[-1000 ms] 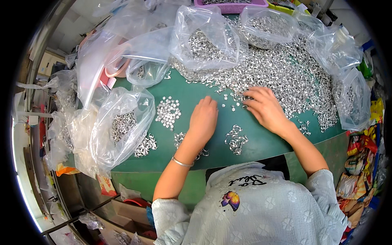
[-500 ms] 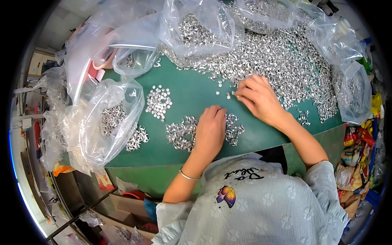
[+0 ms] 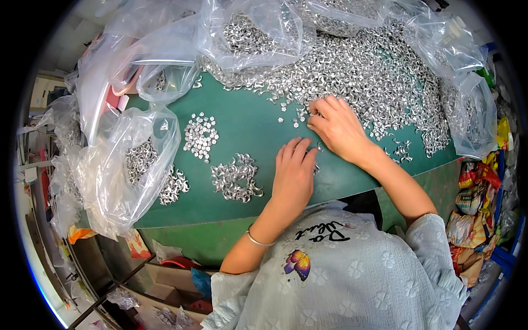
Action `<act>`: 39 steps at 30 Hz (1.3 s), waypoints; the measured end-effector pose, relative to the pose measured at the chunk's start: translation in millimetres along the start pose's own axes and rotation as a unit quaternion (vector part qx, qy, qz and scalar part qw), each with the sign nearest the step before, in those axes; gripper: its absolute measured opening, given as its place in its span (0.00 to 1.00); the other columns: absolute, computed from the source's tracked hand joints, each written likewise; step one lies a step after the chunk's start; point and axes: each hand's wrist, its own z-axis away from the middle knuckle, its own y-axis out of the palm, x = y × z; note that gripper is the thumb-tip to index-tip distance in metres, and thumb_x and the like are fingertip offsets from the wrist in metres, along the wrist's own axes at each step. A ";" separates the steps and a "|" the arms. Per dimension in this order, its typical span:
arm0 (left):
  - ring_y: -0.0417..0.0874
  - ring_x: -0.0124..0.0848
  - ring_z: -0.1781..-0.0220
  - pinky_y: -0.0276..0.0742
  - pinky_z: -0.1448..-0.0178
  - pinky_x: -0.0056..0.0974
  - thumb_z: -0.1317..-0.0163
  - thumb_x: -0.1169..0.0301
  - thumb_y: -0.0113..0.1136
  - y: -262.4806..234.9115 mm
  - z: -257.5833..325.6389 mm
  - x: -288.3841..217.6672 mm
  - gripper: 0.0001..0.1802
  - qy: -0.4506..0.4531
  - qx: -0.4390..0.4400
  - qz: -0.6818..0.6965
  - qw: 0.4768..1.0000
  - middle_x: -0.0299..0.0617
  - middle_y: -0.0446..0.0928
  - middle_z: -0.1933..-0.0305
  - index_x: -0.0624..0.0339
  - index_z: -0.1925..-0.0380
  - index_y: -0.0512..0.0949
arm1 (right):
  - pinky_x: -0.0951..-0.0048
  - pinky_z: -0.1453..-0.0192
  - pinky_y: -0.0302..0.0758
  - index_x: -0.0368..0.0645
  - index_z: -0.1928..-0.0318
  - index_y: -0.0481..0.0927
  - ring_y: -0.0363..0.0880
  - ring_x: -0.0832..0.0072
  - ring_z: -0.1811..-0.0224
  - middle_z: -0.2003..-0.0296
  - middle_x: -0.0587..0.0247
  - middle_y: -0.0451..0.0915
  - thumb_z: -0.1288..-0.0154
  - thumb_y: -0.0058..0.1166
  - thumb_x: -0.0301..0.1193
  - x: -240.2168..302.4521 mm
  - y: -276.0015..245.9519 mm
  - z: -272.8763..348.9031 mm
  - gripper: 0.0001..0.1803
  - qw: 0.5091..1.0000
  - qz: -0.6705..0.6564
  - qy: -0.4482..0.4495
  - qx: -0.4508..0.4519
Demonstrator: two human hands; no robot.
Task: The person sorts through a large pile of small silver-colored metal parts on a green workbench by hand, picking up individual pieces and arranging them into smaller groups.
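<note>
My left hand [image 3: 294, 173] is palm down on the green tabletop, fingers bent and slightly apart. A few small silver metal pieces [image 3: 317, 169] show at its side; what lies beneath the palm is hidden. Farther right, my right hand [image 3: 336, 129] reaches the near edge of a large heap of curved silver metal pieces [image 3: 363, 71], its bent fingers spread among them. Several small flower-shaped metal pieces [image 3: 296, 124] lie just left of its fingertips. A pile of crescent-shaped metal pieces [image 3: 237, 179] sits left of my left hand, and a cluster of flower-shaped pieces [image 3: 201, 136] beyond it.
Clear plastic bags of metal pieces stand along the far edge, including one bag [image 3: 253, 38]. Another bag [image 3: 132, 170] lies open at the left, with crescent pieces [image 3: 175, 186] spilling beside it. Colourful packets [image 3: 467, 220] are stacked off the table's right side. Open boxes [image 3: 170, 280] sit below the near-left edge.
My left hand has moved right, away from the crescent pile and over the pieces formerly at its right. My right hand has shifted slightly and its fingers have spread at the heap's edge.
</note>
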 end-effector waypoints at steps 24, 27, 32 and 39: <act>0.71 0.47 0.40 0.65 0.35 0.50 0.43 0.77 0.62 -4.7 -2.9 -1.0 0.18 0.005 -0.021 0.011 1.000 0.46 0.72 0.45 0.63 0.51 0.76 | 0.66 0.48 0.66 0.42 0.62 0.81 0.73 0.67 0.53 0.60 0.67 0.77 0.41 0.56 0.26 -4.4 -7.9 2.6 0.06 0.998 -0.038 0.041 -0.018; 0.71 0.48 0.39 0.64 0.35 0.52 0.43 0.77 0.61 4.1 -4.6 -2.7 0.18 0.030 0.005 -0.013 0.999 0.46 0.72 0.43 0.63 0.50 0.76 | 0.65 0.47 0.66 0.42 0.61 0.81 0.72 0.66 0.51 0.57 0.65 0.77 0.43 0.55 0.26 -3.6 2.8 -10.7 0.08 1.000 0.018 0.004 -0.018; 0.71 0.48 0.39 0.63 0.34 0.54 0.42 0.78 0.60 3.3 -0.5 -4.9 0.17 0.039 0.015 0.013 0.999 0.46 0.72 0.44 0.62 0.52 0.77 | 0.64 0.43 0.64 0.41 0.64 0.79 0.71 0.66 0.51 0.58 0.62 0.75 0.46 0.54 0.26 -9.5 9.6 -13.1 0.08 0.998 0.056 -0.034 0.019; 0.74 0.48 0.43 0.66 0.36 0.50 0.43 0.78 0.62 -11.7 -1.1 -3.4 0.16 0.012 -0.022 0.034 0.999 0.47 0.74 0.46 0.61 0.53 0.77 | 0.62 0.46 0.65 0.42 0.65 0.78 0.73 0.66 0.54 0.60 0.64 0.77 0.45 0.59 0.24 -8.5 3.1 -12.9 0.06 1.000 0.005 -0.029 -0.011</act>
